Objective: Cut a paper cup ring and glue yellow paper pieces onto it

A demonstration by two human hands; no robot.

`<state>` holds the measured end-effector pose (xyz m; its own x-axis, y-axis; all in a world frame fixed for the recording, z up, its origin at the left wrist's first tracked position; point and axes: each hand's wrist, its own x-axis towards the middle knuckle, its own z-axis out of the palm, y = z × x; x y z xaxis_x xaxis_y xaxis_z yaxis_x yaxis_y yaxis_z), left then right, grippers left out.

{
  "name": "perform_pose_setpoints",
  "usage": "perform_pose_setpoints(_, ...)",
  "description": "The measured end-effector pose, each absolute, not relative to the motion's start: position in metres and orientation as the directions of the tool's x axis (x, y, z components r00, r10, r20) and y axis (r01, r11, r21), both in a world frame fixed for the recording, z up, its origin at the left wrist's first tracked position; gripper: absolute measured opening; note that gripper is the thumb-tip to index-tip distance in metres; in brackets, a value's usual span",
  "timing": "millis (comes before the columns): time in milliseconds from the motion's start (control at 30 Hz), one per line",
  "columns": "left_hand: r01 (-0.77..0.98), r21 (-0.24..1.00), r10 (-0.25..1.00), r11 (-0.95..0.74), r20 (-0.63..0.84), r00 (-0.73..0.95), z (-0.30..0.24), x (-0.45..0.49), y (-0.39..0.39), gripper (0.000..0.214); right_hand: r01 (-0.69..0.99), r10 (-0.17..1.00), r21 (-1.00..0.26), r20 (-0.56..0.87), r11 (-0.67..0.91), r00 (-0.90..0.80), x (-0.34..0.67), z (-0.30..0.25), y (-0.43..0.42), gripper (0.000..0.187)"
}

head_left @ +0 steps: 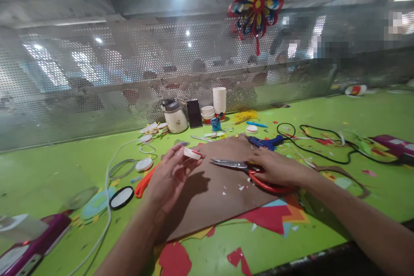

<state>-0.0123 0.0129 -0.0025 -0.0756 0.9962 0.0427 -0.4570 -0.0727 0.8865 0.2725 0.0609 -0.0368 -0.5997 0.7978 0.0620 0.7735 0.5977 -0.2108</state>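
My left hand (171,174) pinches a short white ring with a red stripe (191,153), which looks like a slice cut from a paper cup. It is held above a brown board (213,198). My right hand (274,166) is closed over the red handles of the scissors (231,164). Their blades point left over the board, and part of the handles is hidden under the hand. Just beyond my right fingers lies a blue glue gun (267,141). Under my left wrist is an orange-handled tool (145,182), partly covered.
White cup pieces (144,164), a jug (174,116), a phone (194,113) and stacked paper cups (219,101) stand toward the back. Cables (323,131) and purple power strips (393,147) lie at the sides. Coloured paper scraps (268,219) litter the green table (213,263).
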Motion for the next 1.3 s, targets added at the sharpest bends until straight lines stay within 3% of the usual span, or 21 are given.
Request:
perform_pose_setpoints(333,-0.504,0.854,0.992,-0.128,0.110,-0.064,0.000,-0.010,0.007,0.009,0.758,0.780,-0.192,0.089,0.624,-0.620,0.274,-0.036,0.058,0.037)
perform_pose_setpoints(433,-0.492,0.862,0.992,-0.119,0.122,-0.025,0.002,-0.007,0.004,0.009,0.711,0.753,-0.247,0.229,0.658,-0.618,0.270,-0.032,0.057,0.028)
perform_pose_setpoints(567,-0.465,0.884,0.998,-0.048,0.066,0.024,0.002,0.000,-0.003,0.013,0.521,0.715,-0.491,0.511,0.698,-0.477,0.258,-0.022,0.045,0.021)
perform_pose_setpoints(733,-0.313,0.945,0.995,0.094,-0.082,0.051,-0.004,0.005,-0.008,0.026,0.378,0.665,-0.548,0.634,0.746,-0.394,0.243,-0.005,0.025,0.018)
perform_pose_setpoints(900,-0.343,0.933,0.993,0.109,-0.086,0.082,-0.015,0.013,-0.005,0.029,0.386,0.624,-0.492,0.571,0.780,-0.533,0.235,0.014,0.014,0.024)
perform_pose_setpoints(1000,-0.326,0.933,0.984,0.150,-0.109,0.140,-0.018,0.019,-0.006,0.030,0.403,0.623,-0.484,0.497,0.777,-0.604,0.224,0.021,0.014,0.016)
perform_pose_setpoints(1167,-0.356,0.904,0.958,0.235,-0.154,0.243,-0.016,0.022,-0.008,0.021,0.327,0.693,-0.663,0.413,0.674,-0.591,0.211,0.020,0.021,0.004)
perform_pose_setpoints(1300,-0.391,0.883,0.948,0.260,-0.155,0.279,-0.016,0.022,-0.009,0.019,0.308,0.755,-0.780,0.296,0.545,-0.585,0.212,0.017,0.021,0.009)
